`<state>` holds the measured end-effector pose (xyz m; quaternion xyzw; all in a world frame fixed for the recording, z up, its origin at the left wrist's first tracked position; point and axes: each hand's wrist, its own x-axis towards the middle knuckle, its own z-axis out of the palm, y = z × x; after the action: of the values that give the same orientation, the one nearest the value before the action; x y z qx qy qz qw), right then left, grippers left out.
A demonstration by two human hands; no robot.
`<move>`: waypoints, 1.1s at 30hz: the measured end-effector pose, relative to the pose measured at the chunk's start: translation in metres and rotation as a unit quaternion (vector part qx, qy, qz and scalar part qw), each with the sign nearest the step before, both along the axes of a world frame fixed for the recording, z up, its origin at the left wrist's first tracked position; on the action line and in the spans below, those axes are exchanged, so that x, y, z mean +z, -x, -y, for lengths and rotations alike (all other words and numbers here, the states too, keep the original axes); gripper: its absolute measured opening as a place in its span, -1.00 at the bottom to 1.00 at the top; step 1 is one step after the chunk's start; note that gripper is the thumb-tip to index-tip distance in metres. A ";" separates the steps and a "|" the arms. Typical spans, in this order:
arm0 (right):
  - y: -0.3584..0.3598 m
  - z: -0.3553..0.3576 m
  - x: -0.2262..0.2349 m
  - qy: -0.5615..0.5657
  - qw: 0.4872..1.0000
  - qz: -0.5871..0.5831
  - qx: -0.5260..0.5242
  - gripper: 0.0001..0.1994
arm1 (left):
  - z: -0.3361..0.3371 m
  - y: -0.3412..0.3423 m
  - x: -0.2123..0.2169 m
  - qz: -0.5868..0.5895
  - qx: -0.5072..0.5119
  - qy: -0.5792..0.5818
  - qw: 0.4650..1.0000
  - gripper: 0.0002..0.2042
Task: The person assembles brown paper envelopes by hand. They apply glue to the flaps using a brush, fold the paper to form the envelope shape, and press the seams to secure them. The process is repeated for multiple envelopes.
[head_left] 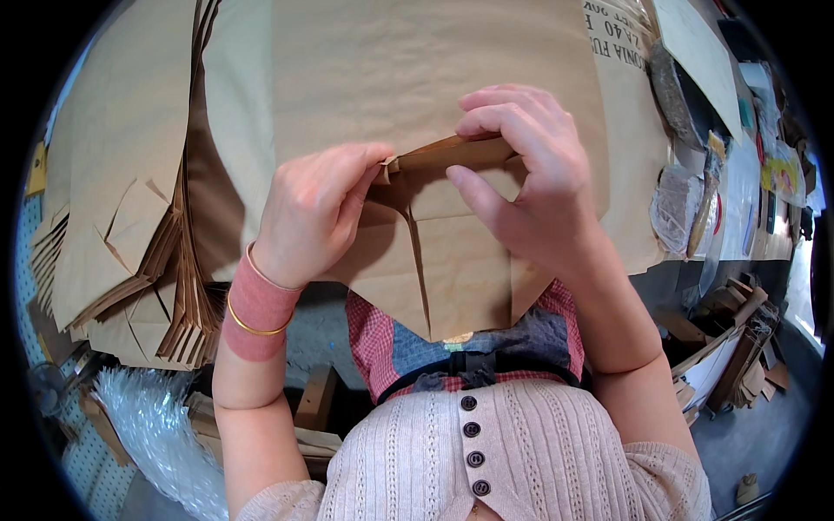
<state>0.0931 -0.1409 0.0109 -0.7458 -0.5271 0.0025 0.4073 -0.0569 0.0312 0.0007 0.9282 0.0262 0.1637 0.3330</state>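
Brown paper bag [463, 239] lying centre, creased end [465, 286] pointing to six o'clock.
Left hand [317, 208] at ten is pinching the folded edge [447, 149]; right hand [539, 178] at two is curving half open, fingertips [476, 123] touching that edge, probably steadying it; bag stack [113, 243] is fanning out at nine.

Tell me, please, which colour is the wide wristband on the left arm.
Dusty pink: the wide wristband shows in the head view.

Two bare hands [313, 208], one brown folded-paper sack end [465, 260], one pink fabric wristband [261, 293], one thin gold-coloured bangle [259, 332] and four round dark buttons [472, 429] can be counted.
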 end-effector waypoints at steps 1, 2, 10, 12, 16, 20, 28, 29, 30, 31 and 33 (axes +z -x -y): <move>0.000 0.000 -0.001 0.001 1.000 0.000 -0.001 -0.69 | 0.000 0.000 0.000 0.000 0.001 0.000 1.000 -0.84; 0.000 0.000 -0.002 0.002 1.000 0.000 -0.002 -0.68 | 0.001 0.000 0.001 0.000 0.002 -0.001 1.000 -0.84; 0.000 0.004 -0.005 0.008 0.985 0.172 -0.017 -0.75 | 0.002 0.001 -0.004 0.019 0.002 0.010 1.000 -0.84; 0.001 0.005 -0.010 0.018 0.964 0.263 -0.020 -0.77 | 0.003 -0.001 -0.002 0.016 0.011 0.018 1.000 -0.85; 0.004 -0.001 -0.011 -0.003 0.971 0.237 -0.014 -0.83 | 0.005 -0.003 0.001 0.009 0.033 0.014 0.999 -0.88; 0.020 -0.008 -0.003 0.037 0.983 0.180 -0.012 -0.90 | 0.004 -0.002 0.001 0.024 0.021 0.004 0.999 -0.85; 0.035 -0.030 -0.008 -0.010 0.998 0.066 -0.021 -0.88 | -0.003 0.000 -0.002 0.042 -0.010 -0.038 0.998 -0.81; 0.034 -0.030 -0.010 -0.018 0.998 0.063 -0.020 -0.88 | -0.003 0.000 -0.003 0.049 -0.015 -0.038 0.998 -0.82; 0.033 -0.030 -0.011 -0.026 0.998 0.061 -0.019 -0.88 | -0.004 -0.001 -0.002 0.048 -0.019 -0.045 0.998 -0.83; 0.034 -0.031 -0.012 -0.027 0.997 0.065 -0.022 -0.89 | -0.004 -0.001 -0.001 0.047 -0.025 -0.051 0.997 -0.83; 0.035 -0.031 -0.015 -0.028 0.997 0.072 -0.028 -0.89 | -0.006 -0.002 -0.001 0.045 -0.037 -0.062 0.996 -0.85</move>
<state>0.0586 -0.1097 -0.0039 -0.7468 -0.5339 -0.0772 0.3889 -0.0550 0.0372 0.0000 0.9392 -0.0336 0.1941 0.2813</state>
